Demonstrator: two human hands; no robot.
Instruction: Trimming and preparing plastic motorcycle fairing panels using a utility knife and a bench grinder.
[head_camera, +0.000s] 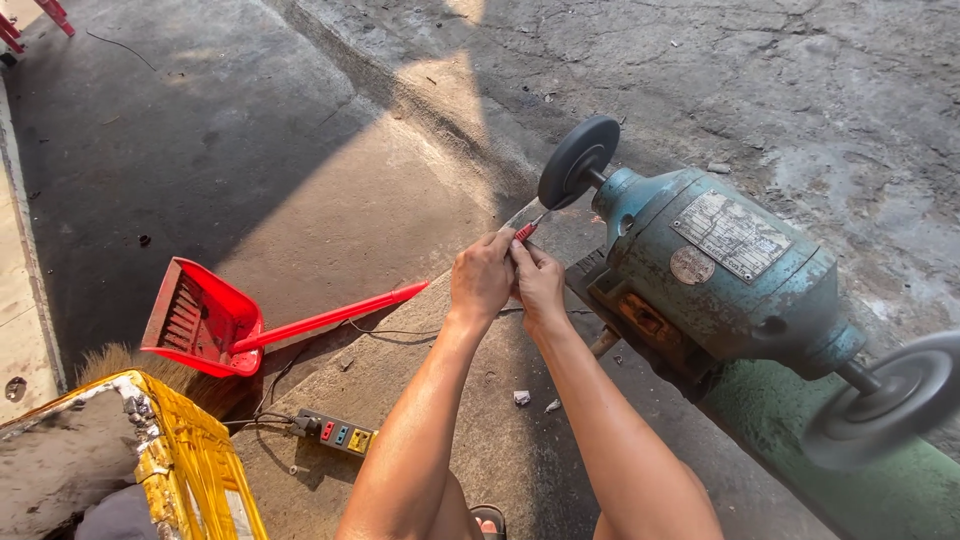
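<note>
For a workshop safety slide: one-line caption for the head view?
Both hands, left hand and right hand, press a red-handled tool to a bench grinder's wheel.

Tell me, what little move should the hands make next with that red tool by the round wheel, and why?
Probably ease the red-handled tool a touch forward. Both the left hand and right hand pinch it, and its thin metal tip points at the dark grinding wheel, very near its edge; whether it touches is unclear.

A red dustpan (205, 322) is seen at eight o'clock on the concrete floor (300, 150), a power strip (336, 433) lies at seven, and a yellow frame (190, 460) is set beside it.
</note>
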